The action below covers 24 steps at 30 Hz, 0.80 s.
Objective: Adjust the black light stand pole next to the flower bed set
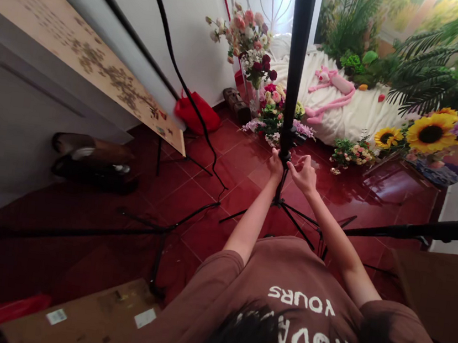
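A black tripod stand (295, 79) rises upright in front of me, its thin legs spread on the floor. My left hand (275, 165) is closed around the pole just below a dark collar (284, 157). On the pole's other side, my right hand (304, 175) has its fingers curled and its thumb against the collar, pinching what looks like a small locking knob. The knob itself is mostly covered by my fingers. The pole's upper end runs out of the picture.
A black cable (175, 65) hangs at the left beside a printed board (100, 61). Other black stands (413, 232) reach in from both sides. A cardboard box (98, 317) lies near my left. Flowers (430, 132) and a pink plush toy (340, 85) are ahead.
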Each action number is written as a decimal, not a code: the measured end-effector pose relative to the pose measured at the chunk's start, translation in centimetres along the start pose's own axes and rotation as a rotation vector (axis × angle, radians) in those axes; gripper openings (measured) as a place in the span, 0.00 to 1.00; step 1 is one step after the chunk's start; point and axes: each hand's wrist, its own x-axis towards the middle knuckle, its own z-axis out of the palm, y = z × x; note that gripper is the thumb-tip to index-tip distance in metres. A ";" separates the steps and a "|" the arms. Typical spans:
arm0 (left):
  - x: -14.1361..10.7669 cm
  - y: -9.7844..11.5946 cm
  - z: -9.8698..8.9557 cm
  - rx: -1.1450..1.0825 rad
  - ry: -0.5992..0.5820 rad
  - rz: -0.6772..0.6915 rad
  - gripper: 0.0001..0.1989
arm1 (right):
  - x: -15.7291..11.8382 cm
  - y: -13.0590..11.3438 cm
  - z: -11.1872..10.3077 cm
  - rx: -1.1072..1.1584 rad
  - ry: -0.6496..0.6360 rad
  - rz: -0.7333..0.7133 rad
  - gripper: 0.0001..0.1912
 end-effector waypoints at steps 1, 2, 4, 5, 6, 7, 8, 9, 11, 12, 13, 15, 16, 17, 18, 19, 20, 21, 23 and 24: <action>0.0 -0.1 0.0 0.003 -0.005 -0.002 0.33 | 0.2 0.2 0.2 0.058 -0.004 0.037 0.20; 0.0 -0.1 0.0 0.005 -0.007 -0.006 0.34 | 0.5 0.4 0.4 0.134 -0.014 0.080 0.20; 0.1 -0.1 -0.1 0.007 -0.016 -0.017 0.34 | 1.0 0.7 0.8 0.309 -0.053 0.183 0.21; 0.1 -0.1 -0.1 0.006 -0.022 -0.022 0.34 | 1.3 0.8 1.0 0.389 -0.076 0.238 0.22; 0.1 -0.1 -0.1 0.004 -0.027 -0.026 0.34 | 1.5 0.8 1.1 0.458 -0.097 0.291 0.23; 0.1 -0.1 -0.1 0.004 -0.027 -0.028 0.34 | 1.6 0.7 1.2 0.515 -0.113 0.338 0.24; 0.0 0.0 -0.1 0.008 -0.020 -0.031 0.34 | 1.7 0.6 1.2 0.563 -0.122 0.378 0.25; -0.1 0.0 -0.1 0.017 -0.009 -0.033 0.34 | 1.7 0.4 1.2 0.606 -0.128 0.411 0.25; -0.3 0.2 -0.2 0.055 0.022 -0.035 0.32 | 1.3 0.2 1.2 0.693 -0.139 0.453 0.25; -0.6 0.2 -0.3 0.082 0.044 -0.036 0.31 | 0.9 0.2 1.1 0.740 -0.148 0.461 0.25; -0.9 0.2 -0.5 0.110 0.069 -0.034 0.30 | 0.4 0.4 1.2 0.787 -0.160 0.460 0.24; -1.9 -0.1 -1.0 0.178 0.120 -0.017 0.25 | -1.0 1.4 1.3 0.866 -0.182 0.449 0.22; -2.6 -0.5 -1.2 0.219 0.145 -0.003 0.23 | -1.9 2.3 1.4 0.895 -0.190 0.451 0.21; -3.4 -1.1 -1.5 0.270 0.164 0.011 0.20 | -2.8 3.5 1.5 0.911 -0.190 0.469 0.20; -4.4 -1.9 -1.7 0.328 0.185 0.028 0.17 | -4.0 5.0 1.5 0.920 -0.184 0.506 0.19; -5.6 -2.9 -1.7 0.394 0.213 0.024 0.15 | -5.3 6.6 1.5 0.915 -0.170 0.565 0.18; -7.0 -4.1 -1.7 0.466 0.241 -0.003 0.13 | -6.9 8.4 1.4 0.893 -0.147 0.637 0.17; -8.5 -5.3 -1.4 0.543 0.275 -0.042 0.13 | -8.7 10.3 1.1 0.857 -0.117 0.735 0.16; -12.2 -7.8 -0.3 0.665 0.263 -0.115 0.13 | -13.0 14.0 0.3 0.752 -0.018 0.947 0.13; -14.2 -8.9 0.6 0.686 0.186 -0.138 0.15 | -15.6 15.7 -0.2 0.727 0.039 1.006 0.11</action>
